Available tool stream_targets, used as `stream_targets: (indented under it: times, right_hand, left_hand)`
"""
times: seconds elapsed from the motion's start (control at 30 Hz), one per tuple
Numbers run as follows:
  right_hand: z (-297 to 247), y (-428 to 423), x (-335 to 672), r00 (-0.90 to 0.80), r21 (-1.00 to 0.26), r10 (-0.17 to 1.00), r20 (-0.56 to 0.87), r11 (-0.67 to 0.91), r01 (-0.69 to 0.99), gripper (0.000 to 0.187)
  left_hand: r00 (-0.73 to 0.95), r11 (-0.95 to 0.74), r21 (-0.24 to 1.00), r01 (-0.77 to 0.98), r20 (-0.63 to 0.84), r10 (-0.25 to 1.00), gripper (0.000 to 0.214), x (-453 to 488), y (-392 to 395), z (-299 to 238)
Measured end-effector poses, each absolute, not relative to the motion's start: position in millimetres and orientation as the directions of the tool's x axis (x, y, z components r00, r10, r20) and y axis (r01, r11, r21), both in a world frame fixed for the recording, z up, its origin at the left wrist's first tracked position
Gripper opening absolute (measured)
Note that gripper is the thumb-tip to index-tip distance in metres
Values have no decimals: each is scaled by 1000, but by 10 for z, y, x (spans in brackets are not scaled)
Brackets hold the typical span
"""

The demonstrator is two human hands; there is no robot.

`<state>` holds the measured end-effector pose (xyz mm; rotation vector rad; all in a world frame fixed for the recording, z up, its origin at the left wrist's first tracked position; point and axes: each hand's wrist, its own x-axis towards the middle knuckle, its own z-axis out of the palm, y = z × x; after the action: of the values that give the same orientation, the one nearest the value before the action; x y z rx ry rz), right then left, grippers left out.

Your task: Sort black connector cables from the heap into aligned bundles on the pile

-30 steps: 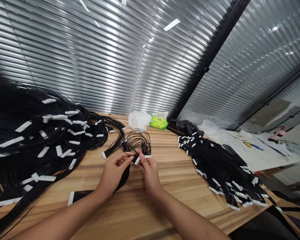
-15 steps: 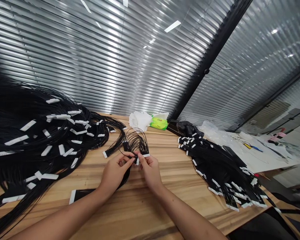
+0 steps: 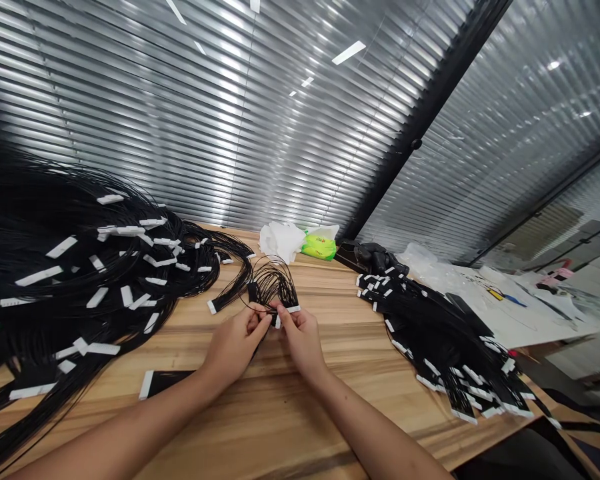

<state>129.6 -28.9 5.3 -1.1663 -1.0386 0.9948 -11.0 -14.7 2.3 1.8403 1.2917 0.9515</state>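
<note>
Both my hands meet over the middle of the wooden table, working on a black wire harness (image 3: 275, 283) whose thin wires loop up behind the fingers. My left hand (image 3: 240, 330) is closed, thumb and forefinger pinching the harness's black wires. Closed as well, my right hand (image 3: 300, 333) grips the harness near its white connectors (image 3: 293, 309). The exact spot between the fingertips is partly hidden. Under my left forearm lies a flat black cable end with a white connector (image 3: 147, 385). Another white connector (image 3: 212, 307) rests just left of my hands.
A big heap of black wire harnesses (image 3: 190, 277) with white connectors covers the left side. A second bundle (image 3: 430, 333) lies at the right. White tissue (image 3: 281, 241) and a green packet (image 3: 320, 245) stand at the back, before the blinds. Yellow-and-blue tools (image 3: 505, 298) lie far right.
My left hand has shifted slightly, its fingers curling in more and its wrist a little higher. The right hand keeps nearly the same hold. The view has moved very slightly.
</note>
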Motion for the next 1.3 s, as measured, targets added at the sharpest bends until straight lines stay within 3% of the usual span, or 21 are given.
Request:
stream_targets:
  times: [0.1,0.2,0.57,1.07,1.2,1.3]
  right_hand:
    - [73,-253,1318,286,-988,954,94,125,-92,50]
    - [83,-225,1331,307,-981,948,83,131,-140,53]
    - [79,-262,1299,259,-979,964,60,108,-173,46]
    - [70,-289,1278,238,-982,968,84,121,-146,44]
    - [66,-278,1288,275,-980,957,91,135,-144,43]
    - [82,-256,1312,319,-958,945,75,157,-239,42]
  left_hand:
    - [279,-310,821,479,192,941,37,-113,-166,53]
    - [253,-330,856,398,243,936,30,-112,-136,28]
    - [193,-286,925,250,242,951,26,-105,-39,-72]
    - [252,-292,899,325,215,943,24,-81,-64,-71]
    - [249,-390,836,386,312,917,29,-95,-88,-17]
    - [289,-478,773,417,386,876,38,-114,-121,52]
